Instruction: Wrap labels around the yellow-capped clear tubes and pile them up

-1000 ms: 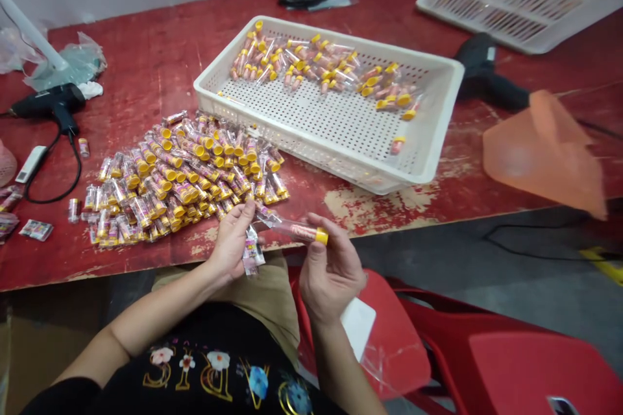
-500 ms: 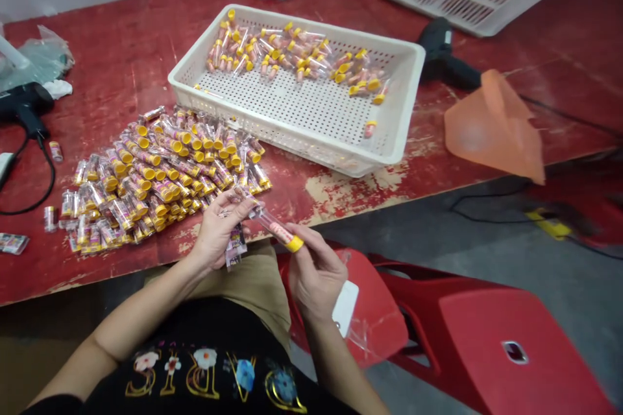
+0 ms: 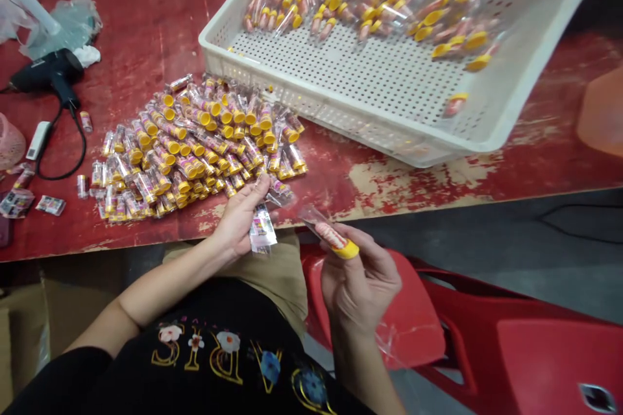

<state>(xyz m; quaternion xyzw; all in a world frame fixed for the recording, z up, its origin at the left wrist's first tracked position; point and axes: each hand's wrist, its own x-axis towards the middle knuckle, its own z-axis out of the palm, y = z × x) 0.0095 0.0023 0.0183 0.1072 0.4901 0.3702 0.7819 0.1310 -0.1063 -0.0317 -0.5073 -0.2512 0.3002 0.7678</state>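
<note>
Left hand (image 3: 243,214) at front edge of worn red tabletop (image 3: 146,26), fingers gripping small printed clear-plastic sleeves (image 3: 263,230); right hand (image 3: 357,275) past edge, above red plastic chair (image 3: 418,311), fingers pinching yellow-capped clear plastic tube (image 3: 333,237) with pink contents; narrow gap between tube's far end and sleeves; pile of yellow-capped wrapped tubes (image 3: 204,159) near edge at left; bare tabletop strip right of pile, before white perforated plastic tray (image 3: 370,126)

Clear tube (image 3: 331,232), yellow cap, reddish-pink inside with white marks. Held aslant in right hand (image 3: 361,275), cap toward lower right, clear end pointing upper left. Printed clear wrappers (image 3: 263,228) in left hand (image 3: 243,215), flat, hanging below fingers; clear film (image 3: 280,192) juts beside thumb, near tube's end, contact unclear.
</note>
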